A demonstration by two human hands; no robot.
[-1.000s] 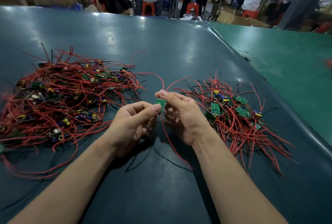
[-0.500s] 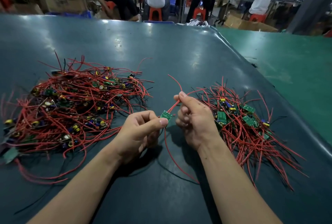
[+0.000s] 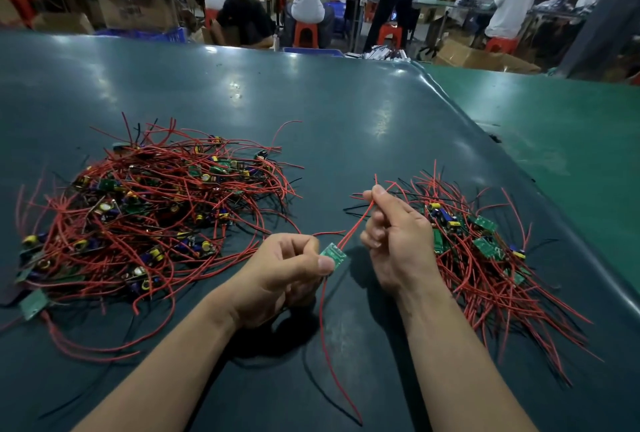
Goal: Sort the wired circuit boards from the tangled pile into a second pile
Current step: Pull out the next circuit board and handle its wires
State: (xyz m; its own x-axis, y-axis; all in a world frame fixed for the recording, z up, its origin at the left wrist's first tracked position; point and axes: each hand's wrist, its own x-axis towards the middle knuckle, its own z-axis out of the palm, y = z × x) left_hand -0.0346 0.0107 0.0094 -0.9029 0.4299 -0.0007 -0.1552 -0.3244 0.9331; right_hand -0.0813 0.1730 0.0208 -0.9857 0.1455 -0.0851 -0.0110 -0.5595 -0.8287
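Nearest the camera, two bare forearms reach over the dark table [image 3: 346,126]. A long red lead [image 3: 323,334] trails from the board toward the viewer and lies slack on the surface.

The left hand [image 3: 277,275] pinches a small green board [image 3: 333,255] between thumb and curled fingers, held just above the table between the two piles. The thumb lies across the board's near edge, which probably steadies it while its wires are worked.

The right hand [image 3: 391,237] sits just beside it, a little higher. Its thumb and forefinger pinch a red wire [image 3: 358,222] that runs up from the board; the other fingers are curled in. Its grip sits near the wire's free end, so it looks as if the wire is being drawn out straight, or checked, so the board goes down untangled. That is a judgement, not something shown.

To the right, touching the back of the right hand, lies the second pile [image 3: 485,258]: green boards with their red wires fanned mostly one way, toward the near right. This tidier lie suggests boards are laid here in order.

To the left, apart from the left hand, is the tangled pile [image 3: 149,217], larger, with looped red and black wires and boards bearing yellow and blue parts. Much remains in it, so the sorting seems well short of done.

Beyond the table, people sit on red stools [image 3: 306,33] at other benches, blurred.
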